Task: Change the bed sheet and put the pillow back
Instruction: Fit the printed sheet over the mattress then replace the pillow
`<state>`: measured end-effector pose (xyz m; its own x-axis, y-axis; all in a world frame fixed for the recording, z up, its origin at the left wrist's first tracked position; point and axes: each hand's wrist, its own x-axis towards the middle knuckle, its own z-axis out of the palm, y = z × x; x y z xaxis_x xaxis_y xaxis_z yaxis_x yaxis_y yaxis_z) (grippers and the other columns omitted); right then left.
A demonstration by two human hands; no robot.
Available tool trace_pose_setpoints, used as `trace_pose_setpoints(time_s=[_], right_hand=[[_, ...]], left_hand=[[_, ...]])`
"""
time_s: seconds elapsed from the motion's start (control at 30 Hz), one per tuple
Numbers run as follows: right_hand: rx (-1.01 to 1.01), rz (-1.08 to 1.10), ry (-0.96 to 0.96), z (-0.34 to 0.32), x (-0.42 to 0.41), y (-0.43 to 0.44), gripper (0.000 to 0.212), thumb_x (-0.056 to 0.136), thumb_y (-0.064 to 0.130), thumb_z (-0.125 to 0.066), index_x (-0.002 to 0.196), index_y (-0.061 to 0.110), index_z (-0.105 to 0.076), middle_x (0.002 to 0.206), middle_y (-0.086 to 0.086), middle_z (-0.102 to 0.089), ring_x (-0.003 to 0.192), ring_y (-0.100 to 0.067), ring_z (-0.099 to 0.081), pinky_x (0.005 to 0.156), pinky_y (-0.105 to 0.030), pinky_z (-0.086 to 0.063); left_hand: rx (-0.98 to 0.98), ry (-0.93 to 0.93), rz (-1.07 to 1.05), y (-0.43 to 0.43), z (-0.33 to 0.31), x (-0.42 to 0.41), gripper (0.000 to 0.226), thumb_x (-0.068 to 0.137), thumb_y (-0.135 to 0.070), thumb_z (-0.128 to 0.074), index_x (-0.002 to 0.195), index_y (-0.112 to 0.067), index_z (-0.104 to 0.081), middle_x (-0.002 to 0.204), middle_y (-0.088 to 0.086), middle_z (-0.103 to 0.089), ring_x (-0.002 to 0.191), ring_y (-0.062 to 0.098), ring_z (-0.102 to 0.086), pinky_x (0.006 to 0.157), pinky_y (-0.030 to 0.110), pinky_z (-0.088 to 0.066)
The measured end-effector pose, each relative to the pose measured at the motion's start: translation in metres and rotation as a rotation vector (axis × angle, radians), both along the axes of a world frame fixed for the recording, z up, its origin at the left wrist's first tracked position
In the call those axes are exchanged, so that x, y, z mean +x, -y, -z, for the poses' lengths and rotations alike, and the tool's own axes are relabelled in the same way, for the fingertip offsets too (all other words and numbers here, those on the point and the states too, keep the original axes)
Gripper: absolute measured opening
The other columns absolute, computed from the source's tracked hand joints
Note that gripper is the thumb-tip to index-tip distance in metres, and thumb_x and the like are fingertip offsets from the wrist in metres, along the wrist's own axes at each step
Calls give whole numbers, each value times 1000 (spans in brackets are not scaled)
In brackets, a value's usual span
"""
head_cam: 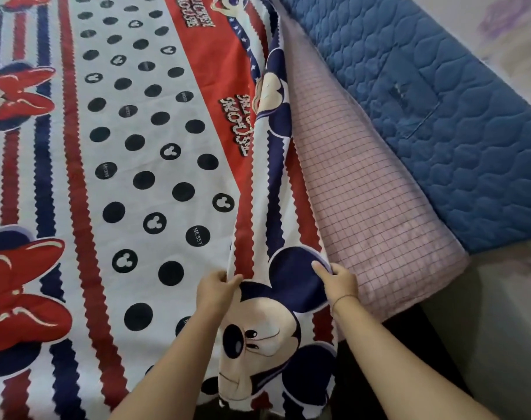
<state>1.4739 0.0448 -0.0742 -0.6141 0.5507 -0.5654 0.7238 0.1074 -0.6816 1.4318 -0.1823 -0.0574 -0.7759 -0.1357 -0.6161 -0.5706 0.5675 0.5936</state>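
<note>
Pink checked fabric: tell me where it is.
The pink checked fabric runs diagonally down the right half of the head view, between the cartoon-print sheet and the blue quilted mattress, ending beside the right hand.

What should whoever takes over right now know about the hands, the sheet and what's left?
Left hand: pinches a raised fold of the cartoon-mouse bed sheet.
Right hand: grips the same sheet's edge beside it.
Sheet: flat over the left of the bed; its right side is lifted, and the pink checked layer shows bare. A blue quilted pad lies beyond.
Done: most of the sheet is spread.
Left: likely draw it over the pink side, smooth it, and return the pillow, which is not in view.
</note>
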Motion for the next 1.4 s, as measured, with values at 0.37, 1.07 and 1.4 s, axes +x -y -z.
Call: trace_pose_setpoints(time_s=[0.37,1.07,1.4], right_hand=[[499,376,-175,-54,2,-87,37,97,28,-52,79,0,-68,75,-21,-63,76,-41,-55,67,-38,-43],[-147,-212,-25,-33,33,-66,49,98,51,-38,97,15,-72,91,0,-71,95,-12,-62,93,-31,-48],[-211,-163,-79,-7,25,-59,41,91,30,-64,128,15,-56,118,0,-62,107,-11,-57,95,-25,-47]], left_hand=[[244,-30,110,-53,-29,-12,33,89,-37,-66,113,-15,-62,106,-5,-65,99,11,-61,78,21,-47],[264,34,233,-162,-28,-34,50,87,-50,-64,118,-12,-64,112,3,-68,100,20,-65,91,36,-52],[292,114,159,-157,-9,-30,16,95,-13,-57,82,-11,-65,76,8,-61,71,20,-60,80,40,-58]])
